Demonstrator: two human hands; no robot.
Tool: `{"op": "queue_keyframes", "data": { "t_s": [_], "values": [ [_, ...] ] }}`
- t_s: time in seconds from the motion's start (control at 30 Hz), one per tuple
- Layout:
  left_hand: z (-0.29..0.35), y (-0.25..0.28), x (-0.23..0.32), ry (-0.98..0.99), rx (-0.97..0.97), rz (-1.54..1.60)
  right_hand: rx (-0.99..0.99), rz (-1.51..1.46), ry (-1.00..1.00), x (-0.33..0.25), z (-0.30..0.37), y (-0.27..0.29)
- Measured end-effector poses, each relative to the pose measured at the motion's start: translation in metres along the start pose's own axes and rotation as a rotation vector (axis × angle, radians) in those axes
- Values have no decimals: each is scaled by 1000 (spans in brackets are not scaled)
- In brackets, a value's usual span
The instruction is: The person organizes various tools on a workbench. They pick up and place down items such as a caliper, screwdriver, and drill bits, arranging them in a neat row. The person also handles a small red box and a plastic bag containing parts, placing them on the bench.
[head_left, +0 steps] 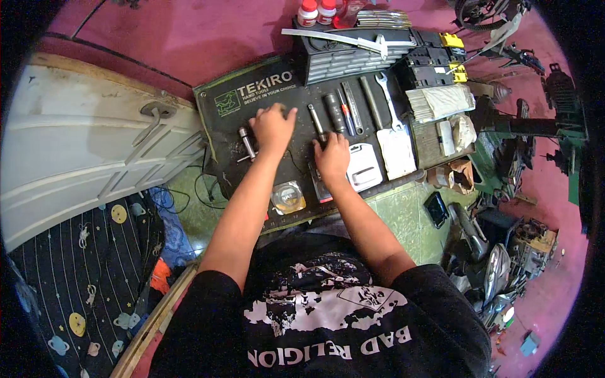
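Note:
On the black mat (252, 74), my left hand (273, 130) is held low with its thumb spread away from the fingers. I see no tool in it, though its fingertips are partly hidden. Just left of that wrist lies a chrome T-handle socket wrench (247, 142). My right hand (332, 159) has its fingers closed at the near end of a slim chrome ratchet handle (316, 120), which lies pointing away from me. To the right of it are a black-handled screwdriver (334, 112), a thinner screwdriver (346, 113), an adjustable wrench-like steel tool (353, 110), a metal bar (372, 101) and a combination wrench (389, 101).
Near the front edge are a clear round container (288, 198) and a white packaged card (363, 167). A dark drawer cabinet (353, 60) with a caliper (340, 39) on top stands at the back. A white door (94, 138) borders the left; bicycle parts (504, 31) crowd the right.

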State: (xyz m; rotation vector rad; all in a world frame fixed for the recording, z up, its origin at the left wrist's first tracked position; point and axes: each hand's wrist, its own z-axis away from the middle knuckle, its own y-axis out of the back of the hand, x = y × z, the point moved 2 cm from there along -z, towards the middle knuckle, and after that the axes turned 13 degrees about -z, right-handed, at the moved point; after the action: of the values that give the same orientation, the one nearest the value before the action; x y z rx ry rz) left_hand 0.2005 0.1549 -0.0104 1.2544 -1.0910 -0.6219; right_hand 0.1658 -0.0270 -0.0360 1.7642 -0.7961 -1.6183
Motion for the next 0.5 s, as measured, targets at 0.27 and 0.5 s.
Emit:
{"op": "queue_keyframes", "data": {
  "t_s": [0.27, 0.5],
  "values": [
    [-3, -36, 72, 94, -410, -52, -16, -10, 25, 17, -7, -13],
    [-3, -42, 70, 210, -435, -85, -95, -45, 0, 11, -7, -16]
  ]
}}
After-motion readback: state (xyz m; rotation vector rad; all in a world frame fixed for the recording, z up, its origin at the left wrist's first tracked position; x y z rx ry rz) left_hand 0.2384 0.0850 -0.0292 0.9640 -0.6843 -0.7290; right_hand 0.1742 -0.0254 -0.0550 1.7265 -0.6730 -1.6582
